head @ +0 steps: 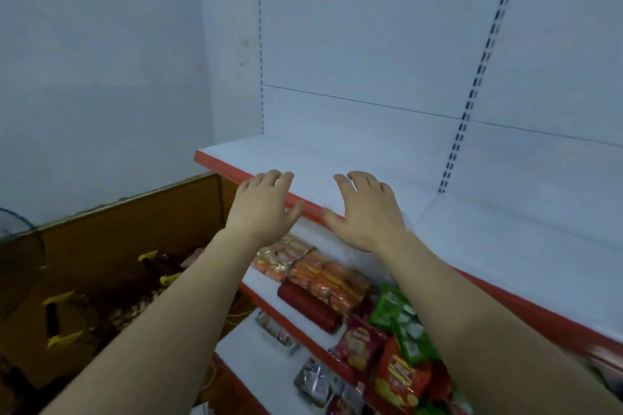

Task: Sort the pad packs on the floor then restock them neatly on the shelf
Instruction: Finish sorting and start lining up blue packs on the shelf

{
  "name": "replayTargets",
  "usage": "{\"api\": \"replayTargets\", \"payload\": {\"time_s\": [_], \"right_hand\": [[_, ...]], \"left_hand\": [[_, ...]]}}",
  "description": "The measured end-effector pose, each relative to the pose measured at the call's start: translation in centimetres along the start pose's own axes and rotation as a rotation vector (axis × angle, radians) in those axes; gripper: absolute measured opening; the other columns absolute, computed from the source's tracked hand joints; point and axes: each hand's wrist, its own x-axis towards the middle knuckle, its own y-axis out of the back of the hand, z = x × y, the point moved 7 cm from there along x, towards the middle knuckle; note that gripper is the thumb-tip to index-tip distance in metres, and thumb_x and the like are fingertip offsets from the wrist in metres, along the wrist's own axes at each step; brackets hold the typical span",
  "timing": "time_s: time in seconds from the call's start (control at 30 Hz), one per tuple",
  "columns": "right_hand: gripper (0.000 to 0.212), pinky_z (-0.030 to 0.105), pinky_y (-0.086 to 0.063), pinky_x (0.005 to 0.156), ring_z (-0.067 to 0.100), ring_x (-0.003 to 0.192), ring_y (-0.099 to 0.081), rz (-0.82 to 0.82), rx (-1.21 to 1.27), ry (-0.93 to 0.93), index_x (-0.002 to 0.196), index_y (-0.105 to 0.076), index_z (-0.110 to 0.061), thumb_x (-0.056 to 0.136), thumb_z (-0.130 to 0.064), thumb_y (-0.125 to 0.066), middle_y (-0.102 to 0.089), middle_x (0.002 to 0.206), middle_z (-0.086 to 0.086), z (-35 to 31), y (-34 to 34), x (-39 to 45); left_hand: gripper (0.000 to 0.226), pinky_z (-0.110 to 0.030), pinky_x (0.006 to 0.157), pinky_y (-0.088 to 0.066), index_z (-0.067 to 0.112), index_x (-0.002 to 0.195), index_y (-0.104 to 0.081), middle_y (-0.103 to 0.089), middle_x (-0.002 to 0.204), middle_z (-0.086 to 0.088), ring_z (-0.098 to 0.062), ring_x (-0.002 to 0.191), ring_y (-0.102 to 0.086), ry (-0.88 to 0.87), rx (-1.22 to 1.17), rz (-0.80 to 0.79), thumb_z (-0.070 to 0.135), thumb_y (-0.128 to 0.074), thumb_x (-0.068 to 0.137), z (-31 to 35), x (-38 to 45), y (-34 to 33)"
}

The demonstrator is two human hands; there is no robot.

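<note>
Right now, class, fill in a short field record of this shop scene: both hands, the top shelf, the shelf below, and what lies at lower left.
left hand: open, fingers spread over the front edge of the top shelf, holding nothing
right hand: open, fingers spread, holding nothing
white top shelf with red front edge: bare where visible
shelf below: orange snack packs, dark red roll, green packs
pad packs: none identifiable
lower left: brown cardboard box
</note>
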Motion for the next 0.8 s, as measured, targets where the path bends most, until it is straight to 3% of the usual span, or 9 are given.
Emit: {"api": "replayTargets", "payload": {"time_s": [0.37,0.8], "right_hand": [[0.072,0.049,-0.025,0.117,0.029,0.146,-0.024,0.048,-0.204,-0.442,0.154,-0.028,-0.020,0.095,-0.061,-0.040,-0.032,0.158,0.010,20.2,11.4,-19.9],[0.072,0.050,-0.024,0.118,0.028,0.147,-0.023,-0.012,-0.371,-0.891,0.155,-0.026,-0.021,0.096,-0.059,-0.040,-0.030,0.158,0.008,37.9,22.9,-47.3]], "left_hand": [[0.061,-0.047,0.109,-0.036,0.019,0.149,-0.037,-0.044,0.149,-0.007,-0.029,0.136,-0.041,-0.413,-0.173,-0.005,0.052,-0.043,0.098,27.5,-0.3,0.6],[0.063,-0.044,0.110,-0.035,0.021,0.150,-0.034,-0.043,0.150,-0.006,-0.029,0.134,-0.042,-0.827,-0.348,-0.103,0.055,-0.040,0.099,59.0,-10.0,1.6]]}}
